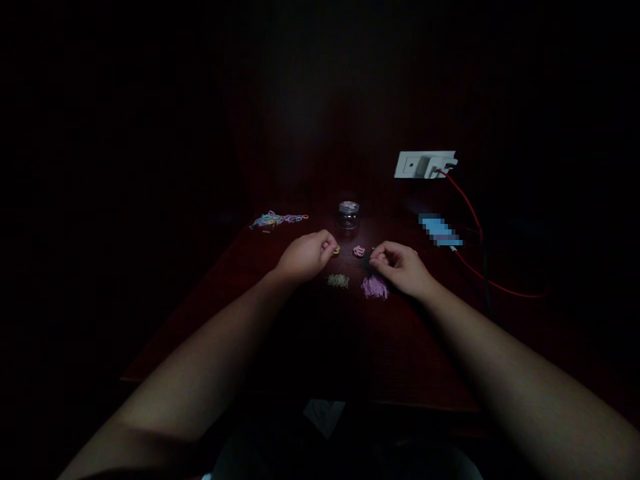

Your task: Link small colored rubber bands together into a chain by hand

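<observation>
the left hand [307, 255] has its fingers pinched on some yellow bands [337, 251], just left of the pink bunch [359, 251] on the desk [235, 267]. right hand [403, 268] is curled near the purple pile [375, 287], honestly can't tell if those fingers grip anything.

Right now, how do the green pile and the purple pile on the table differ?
The green pile looks smaller; the purple pile spreads wider. The green pile lies nearer the left hand, the purple pile nearer the right hand. Both are loose heaps on the table.
</observation>
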Available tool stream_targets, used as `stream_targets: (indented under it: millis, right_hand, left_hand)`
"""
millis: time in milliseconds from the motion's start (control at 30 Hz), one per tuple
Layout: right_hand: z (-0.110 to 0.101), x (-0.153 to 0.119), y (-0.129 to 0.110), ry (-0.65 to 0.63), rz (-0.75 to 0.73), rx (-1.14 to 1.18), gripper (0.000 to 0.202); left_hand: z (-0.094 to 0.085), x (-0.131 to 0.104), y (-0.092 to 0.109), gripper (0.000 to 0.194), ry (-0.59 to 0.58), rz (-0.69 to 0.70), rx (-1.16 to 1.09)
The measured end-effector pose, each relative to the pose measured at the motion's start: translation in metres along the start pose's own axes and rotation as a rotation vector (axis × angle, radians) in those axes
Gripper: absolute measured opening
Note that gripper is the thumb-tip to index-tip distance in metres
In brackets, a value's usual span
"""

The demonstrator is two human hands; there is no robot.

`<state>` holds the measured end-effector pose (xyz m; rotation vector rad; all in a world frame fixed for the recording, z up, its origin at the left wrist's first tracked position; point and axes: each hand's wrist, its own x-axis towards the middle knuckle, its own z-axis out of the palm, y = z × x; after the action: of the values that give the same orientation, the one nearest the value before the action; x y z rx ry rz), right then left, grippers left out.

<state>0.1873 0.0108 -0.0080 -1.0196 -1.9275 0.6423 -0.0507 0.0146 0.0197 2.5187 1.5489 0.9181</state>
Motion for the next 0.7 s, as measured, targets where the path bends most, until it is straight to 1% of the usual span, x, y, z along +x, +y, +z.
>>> stream_targets:
  millis: [67, 133, 267, 367, 433, 500, 600, 633, 700]
  right_hand:
    - [0.002, 0.0, -0.003, 0.006, -0.022, 0.057, 0.019]
    - [0.004, 0.0, -0.006, -0.001, -0.035, 0.084, 0.023]
    - [0.003, -0.001, -0.011, -0.023, -0.04, 0.096, 0.027]
    - [-0.001, -0.001, -0.011, 0.024, -0.04, 0.066, 0.025]
    - [-0.003, 0.0, -0.011, 0.099, -0.027, 0.05, 0.025]
    - [-0.004, 0.001, -0.011, 0.156, -0.022, 0.043, 0.024]
    - [-0.004, 0.0, -0.01, 0.172, -0.03, 0.061, 0.023]
    - [-0.004, 0.0, -0.011, 0.169, -0.032, 0.074, 0.022]
    - [-0.004, -0.001, -0.012, 0.161, -0.034, 0.092, 0.02]
  left_hand:
    - [0.001, -0.002, 0.008, 0.015, -0.015, 0.058, -0.013]
    - [-0.001, -0.003, 0.012, 0.014, -0.008, 0.082, -0.026]
    - [-0.009, -0.007, 0.017, 0.014, 0.051, 0.092, -0.061]
    - [-0.008, -0.007, 0.026, 0.013, 0.119, 0.105, -0.111]
    - [-0.004, -0.003, 0.036, 0.013, 0.171, 0.092, -0.208]
    - [0.002, 0.001, 0.048, 0.013, 0.214, 0.046, -0.389]
    - [0.013, 0.006, 0.061, 0.014, 0.265, -0.017, -0.639]
    - [0.018, 0.007, 0.062, 0.014, 0.282, -0.03, -0.672]
    - [0.027, 0.005, 0.059, 0.015, 0.3, -0.039, -0.652]
